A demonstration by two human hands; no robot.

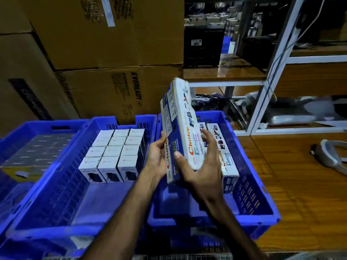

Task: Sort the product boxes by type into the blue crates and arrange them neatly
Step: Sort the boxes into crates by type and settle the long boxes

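Head view: both hands, left hand (158, 156), right hand (201, 166), grip Choice box (180, 124) above right crate (251, 177).

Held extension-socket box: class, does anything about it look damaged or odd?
Yes. The Choice box, held tilted by the left hand and right hand, has a crumpled, ragged top corner; the small white boxes sit in neat rows.

Long white-and-blue "Choice" extension socket box (178, 128) hides most of left hand (158, 156); only fingertips and heel show. Its small print is too blurred to read. It also covers part of same-type cartons (225, 158) standing in right blue plastic crate (251, 166). Far-left blue crate (22, 128) cut by frame edge, contents blurred. Grey curved object (332, 156) on wooden floor cut off at right, unidentifiable.
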